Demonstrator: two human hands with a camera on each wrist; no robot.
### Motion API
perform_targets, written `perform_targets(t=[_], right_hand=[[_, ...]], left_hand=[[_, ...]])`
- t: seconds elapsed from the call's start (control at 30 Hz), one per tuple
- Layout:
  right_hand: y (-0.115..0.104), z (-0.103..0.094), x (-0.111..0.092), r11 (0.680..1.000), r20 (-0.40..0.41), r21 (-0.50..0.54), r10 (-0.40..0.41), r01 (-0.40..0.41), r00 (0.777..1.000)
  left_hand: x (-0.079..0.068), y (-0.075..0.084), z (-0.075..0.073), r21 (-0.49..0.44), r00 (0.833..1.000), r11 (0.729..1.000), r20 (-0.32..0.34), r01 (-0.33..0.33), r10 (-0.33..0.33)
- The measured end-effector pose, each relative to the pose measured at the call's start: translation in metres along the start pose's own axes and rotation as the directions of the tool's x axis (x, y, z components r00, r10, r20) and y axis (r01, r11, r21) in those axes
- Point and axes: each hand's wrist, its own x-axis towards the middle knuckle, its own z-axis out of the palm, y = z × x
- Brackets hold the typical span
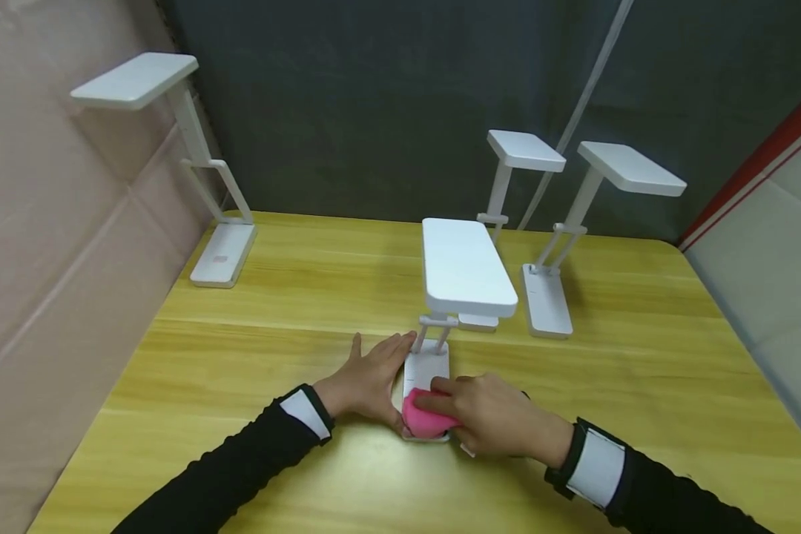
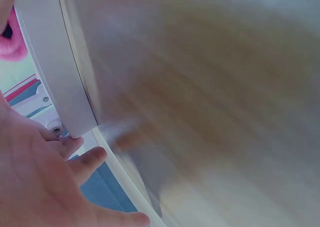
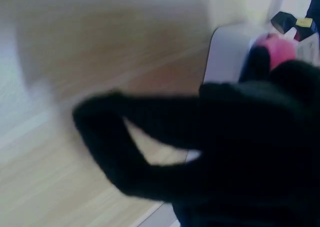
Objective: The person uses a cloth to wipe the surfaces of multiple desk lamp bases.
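In the head view a white folding desk lamp (image 1: 467, 271) stands near the middle of the table, its flat head raised over a slim base (image 1: 427, 361). My left hand (image 1: 370, 382) lies along the left side of that base, fingers spread and fairly straight. From the left wrist, those fingers (image 2: 87, 162) touch the base's edge. My right hand (image 1: 497, 415) grips a soft pink cloth (image 1: 423, 419), pressed on the near end of the base. In the right wrist view my hand (image 3: 260, 137) is very dark, with some pink cloth (image 3: 281, 51) showing past it.
Similar white lamps stand behind: one at the far left (image 1: 223, 252), one at the right (image 1: 547, 300), and another (image 1: 526, 150) partly hidden by the middle lamp. The wooden table (image 1: 294, 282) meets a dark backdrop (image 1: 347, 111) and a pale left wall (image 1: 47, 245).
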Motion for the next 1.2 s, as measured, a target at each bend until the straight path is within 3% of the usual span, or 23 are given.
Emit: perform_targets(t=[0.3, 0.43, 0.5, 0.6, 0.7, 0.83, 1.0, 1.2], right_hand=[[-0.001, -0.012, -0.012, 0.981, 0.152, 0.193, -0.054, 0.024, 0.987], [0.004, -0.031, -0.014, 0.966, 0.21, 0.254, -0.02, -0.035, 0.978], [0.01, -0.04, -0.013, 0.973, 0.185, 0.217, 0.041, -0.081, 0.982], [0.02, -0.043, -0.006, 0.989, 0.087, 0.077, 0.119, -0.125, 0.989], [0.028, -0.031, -0.002, 0.987, 0.017, -0.107, 0.125, -0.122, 0.992], [0.031, -0.011, -0.004, 0.965, -0.006, -0.239, 0.11, -0.108, 0.994], [0.024, -0.007, -0.009, 0.973, -0.008, -0.197, 0.121, -0.12, 0.993], [0.015, -0.012, -0.016, 0.995, 0.084, -0.01, 0.1, -0.1, 0.991]], left_hand=[[-0.001, 0.002, -0.004, 0.028, 1.0, 1.0, 0.025, 0.005, -0.005], [0.0, 0.002, -0.004, 0.023, 1.0, 1.0, 0.027, 0.006, -0.006], [0.001, 0.002, -0.004, 0.013, 1.0, 1.0, 0.023, -0.001, 0.001], [0.001, 0.002, -0.004, 0.011, 1.0, 1.0, 0.024, 0.006, -0.007], [0.0, 0.003, -0.003, 0.01, 1.0, 1.0, 0.029, 0.009, -0.009], [0.0, 0.004, -0.001, -0.006, 1.0, 1.0, 0.023, -0.009, 0.009], [0.0, 0.003, -0.001, 0.012, 1.0, 1.0, 0.026, 0.005, -0.005], [0.0, 0.001, -0.002, 0.014, 1.0, 1.0, 0.023, 0.005, -0.005]])
